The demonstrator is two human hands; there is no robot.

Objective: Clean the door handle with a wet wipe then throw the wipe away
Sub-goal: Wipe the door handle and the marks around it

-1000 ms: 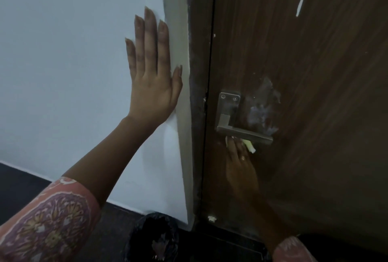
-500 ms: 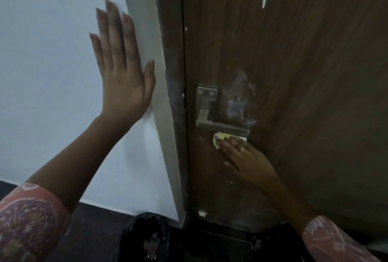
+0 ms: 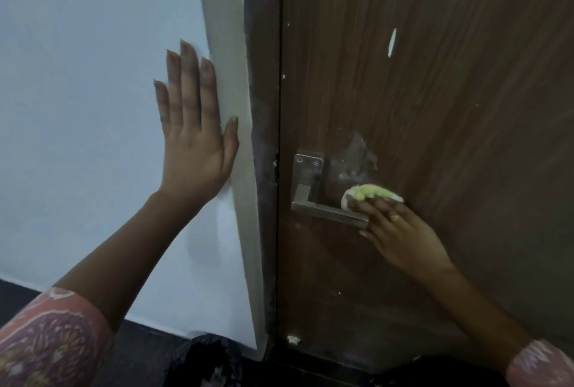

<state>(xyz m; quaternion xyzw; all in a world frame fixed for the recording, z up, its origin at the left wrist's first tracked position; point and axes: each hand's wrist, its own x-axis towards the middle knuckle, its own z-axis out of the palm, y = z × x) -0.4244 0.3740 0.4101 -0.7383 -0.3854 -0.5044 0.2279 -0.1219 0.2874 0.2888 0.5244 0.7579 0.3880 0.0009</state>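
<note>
A metal lever door handle (image 3: 323, 209) with a square backplate sits on the dark wooden door (image 3: 435, 91). My right hand (image 3: 400, 231) holds a bunched yellow-green wet wipe (image 3: 368, 193) against the top of the lever near its free end. My fingers wrap the lever's tip from the right. My left hand (image 3: 194, 138) rests flat, fingers spread, on the pale wall beside the door frame, holding nothing.
A white door frame (image 3: 233, 107) runs between the pale wall (image 3: 77, 107) and the door. A bin lined with a black bag (image 3: 205, 361) stands on the dark floor below the frame. A scuffed pale patch (image 3: 357, 157) marks the door above the handle.
My right hand with the wipe has moved from under the lever to its top at the free end. My left hand stays flat on the wall. The view has shifted.
</note>
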